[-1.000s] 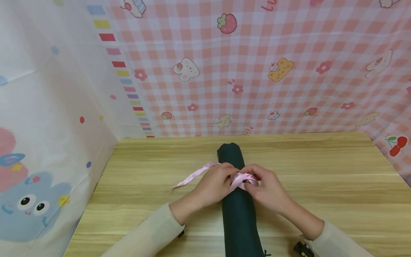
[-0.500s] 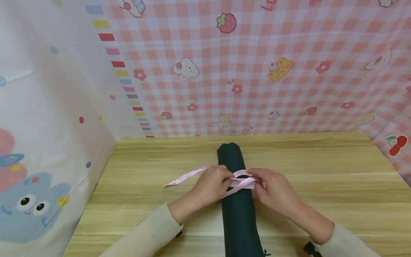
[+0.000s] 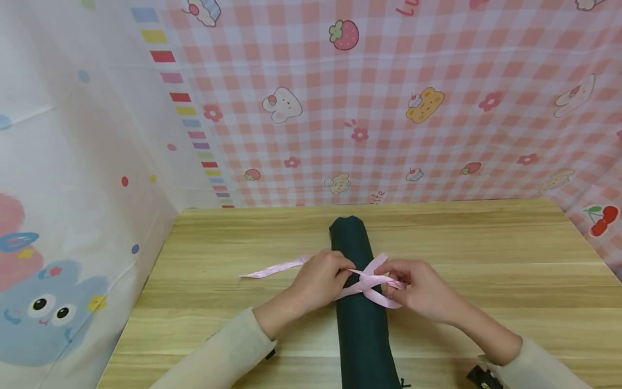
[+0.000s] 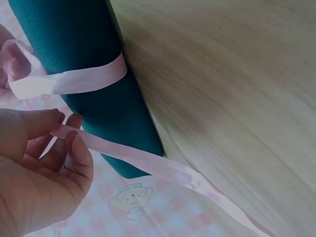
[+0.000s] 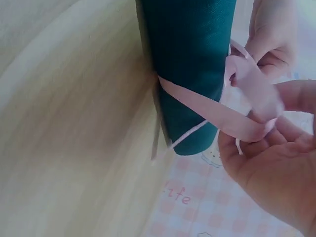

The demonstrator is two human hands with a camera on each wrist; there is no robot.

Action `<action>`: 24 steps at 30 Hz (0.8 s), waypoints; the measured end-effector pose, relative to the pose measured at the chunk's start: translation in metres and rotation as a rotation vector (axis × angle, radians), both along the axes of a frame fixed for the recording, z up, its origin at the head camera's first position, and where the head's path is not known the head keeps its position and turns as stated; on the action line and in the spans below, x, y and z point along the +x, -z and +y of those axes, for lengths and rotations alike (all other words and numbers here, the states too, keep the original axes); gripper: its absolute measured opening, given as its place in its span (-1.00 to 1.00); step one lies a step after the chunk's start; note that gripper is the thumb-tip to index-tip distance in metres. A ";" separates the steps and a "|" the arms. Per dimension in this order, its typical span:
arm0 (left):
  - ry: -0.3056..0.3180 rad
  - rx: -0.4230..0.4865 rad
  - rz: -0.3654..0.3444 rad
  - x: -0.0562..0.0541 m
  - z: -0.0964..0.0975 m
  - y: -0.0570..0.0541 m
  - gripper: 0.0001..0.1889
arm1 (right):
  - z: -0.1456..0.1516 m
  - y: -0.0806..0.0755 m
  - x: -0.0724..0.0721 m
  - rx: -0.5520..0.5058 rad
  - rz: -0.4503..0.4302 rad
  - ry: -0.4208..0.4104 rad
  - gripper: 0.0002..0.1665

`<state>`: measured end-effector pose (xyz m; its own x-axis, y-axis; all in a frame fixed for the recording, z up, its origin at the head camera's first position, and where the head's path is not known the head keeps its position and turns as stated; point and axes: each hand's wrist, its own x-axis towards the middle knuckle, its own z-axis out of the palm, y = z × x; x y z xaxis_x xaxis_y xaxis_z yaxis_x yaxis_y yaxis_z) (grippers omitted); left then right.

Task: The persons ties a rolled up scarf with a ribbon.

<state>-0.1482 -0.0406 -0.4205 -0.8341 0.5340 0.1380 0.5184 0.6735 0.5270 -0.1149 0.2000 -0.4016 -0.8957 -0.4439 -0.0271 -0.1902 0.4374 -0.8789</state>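
Note:
A long dark green cloth-covered roll (image 3: 362, 335) lies on the table, pointing away from me. A pink satin ribbon (image 3: 368, 282) goes round it and crosses itself on top. My left hand (image 3: 320, 278), at the roll's left side, pinches the ribbon between thumb and fingertips; the ribbon's tail (image 4: 168, 168) trails away from those fingers in the left wrist view. On the right side, my right hand (image 3: 420, 289) pinches a looped part of the ribbon (image 5: 212, 111) between thumb and fingers. The ribbon's run beneath the roll is hidden.
The wooden table (image 3: 218, 237) ends at a pink checked cloth (image 3: 316, 140) hanging behind it. A white printed cloth (image 3: 112, 135) hangs on the left. A short black cord (image 3: 404, 383) sticks out near the roll's close end.
My right hand has moved right and a little toward me, pulling ribbon with it. The crossing has drawn out into a loop and a loose end. The left tail has slid leftward.

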 end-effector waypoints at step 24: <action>-0.111 -0.005 0.008 0.014 -0.055 -0.011 -0.86 | 0.064 0.003 0.002 0.320 0.536 0.010 -0.75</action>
